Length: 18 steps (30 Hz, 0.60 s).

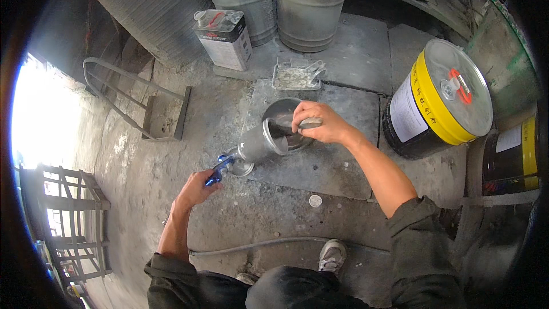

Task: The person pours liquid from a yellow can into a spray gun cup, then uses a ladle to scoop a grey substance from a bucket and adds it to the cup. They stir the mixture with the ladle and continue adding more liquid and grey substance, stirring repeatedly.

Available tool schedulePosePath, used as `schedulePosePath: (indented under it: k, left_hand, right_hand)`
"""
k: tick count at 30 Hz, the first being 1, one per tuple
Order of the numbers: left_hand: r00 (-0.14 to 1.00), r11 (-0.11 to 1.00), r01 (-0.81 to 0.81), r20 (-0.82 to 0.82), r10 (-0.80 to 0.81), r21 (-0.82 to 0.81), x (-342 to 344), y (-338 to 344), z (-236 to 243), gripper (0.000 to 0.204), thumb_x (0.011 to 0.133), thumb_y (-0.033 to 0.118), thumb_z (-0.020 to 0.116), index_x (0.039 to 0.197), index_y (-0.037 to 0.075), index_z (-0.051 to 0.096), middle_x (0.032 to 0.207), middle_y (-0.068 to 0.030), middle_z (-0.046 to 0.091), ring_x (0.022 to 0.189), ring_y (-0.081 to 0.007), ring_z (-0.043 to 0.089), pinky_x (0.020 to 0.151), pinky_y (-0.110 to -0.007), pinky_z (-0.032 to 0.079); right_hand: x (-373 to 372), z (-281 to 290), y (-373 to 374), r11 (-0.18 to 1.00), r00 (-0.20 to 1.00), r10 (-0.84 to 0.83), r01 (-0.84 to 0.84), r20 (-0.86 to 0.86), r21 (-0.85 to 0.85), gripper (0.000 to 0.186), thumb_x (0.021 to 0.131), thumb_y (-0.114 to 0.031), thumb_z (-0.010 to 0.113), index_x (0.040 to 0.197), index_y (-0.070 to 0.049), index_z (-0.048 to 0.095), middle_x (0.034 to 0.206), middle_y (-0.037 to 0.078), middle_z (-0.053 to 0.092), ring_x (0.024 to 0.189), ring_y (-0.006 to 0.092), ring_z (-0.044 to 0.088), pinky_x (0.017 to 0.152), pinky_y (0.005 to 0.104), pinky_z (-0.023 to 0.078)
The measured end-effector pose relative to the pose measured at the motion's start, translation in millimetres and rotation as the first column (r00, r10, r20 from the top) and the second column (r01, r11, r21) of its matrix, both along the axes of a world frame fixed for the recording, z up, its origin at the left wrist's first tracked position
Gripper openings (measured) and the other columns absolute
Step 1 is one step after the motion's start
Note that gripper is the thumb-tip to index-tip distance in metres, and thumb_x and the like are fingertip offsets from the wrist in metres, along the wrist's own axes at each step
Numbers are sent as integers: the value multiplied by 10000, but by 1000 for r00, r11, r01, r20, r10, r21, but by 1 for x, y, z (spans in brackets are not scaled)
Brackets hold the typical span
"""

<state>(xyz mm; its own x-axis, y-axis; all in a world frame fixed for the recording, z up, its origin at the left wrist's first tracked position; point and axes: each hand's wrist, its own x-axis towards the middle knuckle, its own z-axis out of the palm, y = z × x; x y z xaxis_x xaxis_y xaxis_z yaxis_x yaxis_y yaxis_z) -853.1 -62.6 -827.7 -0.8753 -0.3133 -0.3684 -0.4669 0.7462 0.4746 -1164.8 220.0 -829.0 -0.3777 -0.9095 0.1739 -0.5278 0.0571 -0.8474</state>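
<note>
A grey metal cylindrical cup [254, 143] with a blue handle [215, 177] is held tilted over the floor, its long axis running lower left to upper right, mouth toward a dark round metal bowl [278, 107]. The left hand [196, 188] curls closed round the handle; the right hand [325, 123] pinches a grey tool [310, 122]. Below lie stained grey slabs [357, 106] and rough, dusty ground [211, 212]. Beyond stand a crusted rectangular tray [291, 78], a white-and-black can [227, 52] and two grey metal drums [311, 14]; rightward, a yellow-and-black drum [420, 100]. The tool's far end and any contact between cup and bowl cannot be made out; glare hides the far left.
</note>
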Motion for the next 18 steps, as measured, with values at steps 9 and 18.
schedulePosePath:
  k: [9, 18]
  left_hand:
    - [962, 916, -223, -229, 150, -334, -6, -4, 28, 351, 737, 237, 788, 1037, 71, 710, 813, -195, 695, 780, -393, 682, 711, -451, 537]
    - [891, 796, -351, -438, 122, -493, -36, 34, 85, 367, 750, 178, 785, 1078, 89, 648, 971, -123, 696, 878, -370, 672, 756, -457, 519]
  right_hand:
    - [15, -39, 14, 915, 921, -389, 391, 36, -101, 144, 761, -90, 763, 903, -93, 735, 1012, 58, 656, 984, 223, 639, 874, 348, 502]
    - [12, -73, 28, 799, 782, -598, 598, 178, 58, 281, 850, -163, 724, 1107, -50, 715, 1037, 128, 712, 877, 233, 701, 768, 357, 558]
